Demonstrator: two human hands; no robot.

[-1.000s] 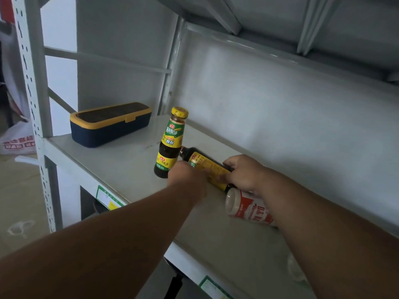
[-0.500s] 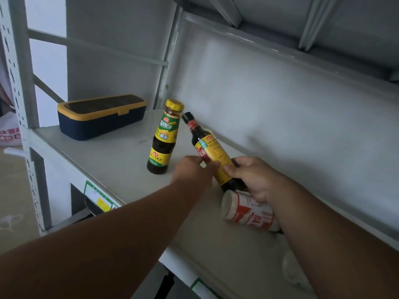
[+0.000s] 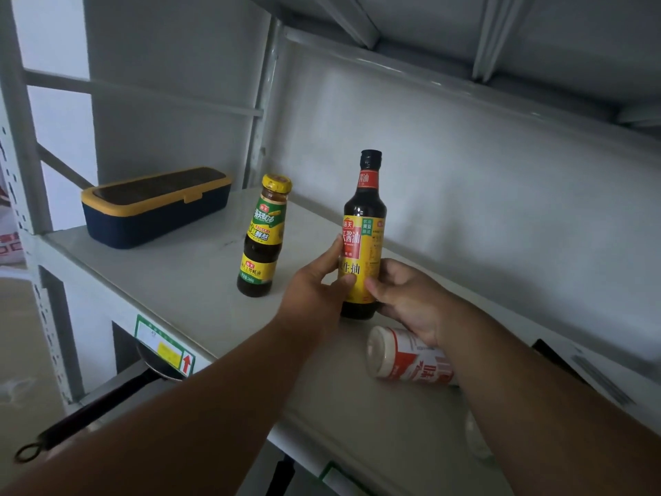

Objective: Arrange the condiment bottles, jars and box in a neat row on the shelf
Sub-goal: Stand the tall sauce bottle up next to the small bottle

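Upright soy sauce bottle (image 3: 363, 241), seemingly on shelf (image 3: 186, 281), gripped between left hand (image 3: 314, 291) and right hand (image 3: 407, 298).

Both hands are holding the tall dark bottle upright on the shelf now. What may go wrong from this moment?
1. The white jar lies on its side just beside the right hand; a bump from the wrist may roll it toward the shelf edge.
2. The soy sauce bottle is tall and narrow; if the left hand releases carelessly, it may tip against the oyster sauce bottle.
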